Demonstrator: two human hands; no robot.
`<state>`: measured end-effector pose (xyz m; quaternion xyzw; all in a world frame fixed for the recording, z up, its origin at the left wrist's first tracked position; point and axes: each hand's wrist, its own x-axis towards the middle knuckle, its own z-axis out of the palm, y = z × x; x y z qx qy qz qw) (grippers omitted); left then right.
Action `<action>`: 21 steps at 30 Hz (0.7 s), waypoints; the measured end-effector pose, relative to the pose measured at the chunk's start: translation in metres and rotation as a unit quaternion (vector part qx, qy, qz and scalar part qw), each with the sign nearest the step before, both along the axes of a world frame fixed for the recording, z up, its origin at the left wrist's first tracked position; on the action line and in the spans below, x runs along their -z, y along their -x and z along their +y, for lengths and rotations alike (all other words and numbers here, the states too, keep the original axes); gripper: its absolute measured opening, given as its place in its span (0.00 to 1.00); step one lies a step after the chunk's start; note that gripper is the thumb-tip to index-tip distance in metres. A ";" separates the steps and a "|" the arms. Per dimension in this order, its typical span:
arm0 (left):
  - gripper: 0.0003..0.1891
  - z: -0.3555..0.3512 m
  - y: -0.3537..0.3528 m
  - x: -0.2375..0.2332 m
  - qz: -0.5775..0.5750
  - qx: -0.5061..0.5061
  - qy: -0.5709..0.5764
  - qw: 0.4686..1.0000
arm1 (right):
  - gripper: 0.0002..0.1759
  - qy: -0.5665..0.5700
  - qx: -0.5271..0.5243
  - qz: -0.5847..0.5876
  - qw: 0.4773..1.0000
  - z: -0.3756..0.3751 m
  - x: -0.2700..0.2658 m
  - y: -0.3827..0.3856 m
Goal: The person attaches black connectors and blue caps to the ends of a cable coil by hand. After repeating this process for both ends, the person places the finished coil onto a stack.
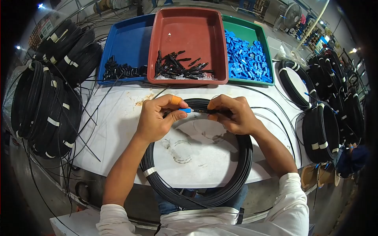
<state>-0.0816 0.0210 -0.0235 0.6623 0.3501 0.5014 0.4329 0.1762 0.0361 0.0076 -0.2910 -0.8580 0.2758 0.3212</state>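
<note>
My left hand (162, 118) pinches a small blue connector piece (185, 111) between thumb and forefinger, with orange tape on one finger. To its right, my right hand (232, 112) grips a thin black connector body (203, 111), which lines up with the blue piece; a pale tip shows between them. Whether the two parts touch is too small to tell. Beneath both hands lies a large coil of black cable (245, 157), bound with a white tape band (149, 172) at its left side and hanging over the table's front edge.
Behind stand a blue tray (128, 39) with black parts, a red tray (189, 31) with black pieces and a green tray (250, 30) of blue connectors. Cable coils are heaped at left (43, 110) and right (321, 131). Loose cables cross the white table (118, 137).
</note>
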 end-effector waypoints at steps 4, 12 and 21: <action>0.10 -0.001 0.000 0.000 0.024 -0.013 -0.019 0.999 | 0.13 0.015 0.000 0.008 1.000 0.000 0.001 0.000; 0.09 -0.008 -0.001 -0.012 0.132 -0.037 -0.091 0.986 | 0.13 0.021 0.010 -0.006 1.000 -0.006 -0.003 0.003; 0.07 -0.005 -0.004 -0.012 0.156 -0.056 -0.224 0.960 | 0.12 0.030 0.011 0.013 0.999 -0.007 0.002 0.008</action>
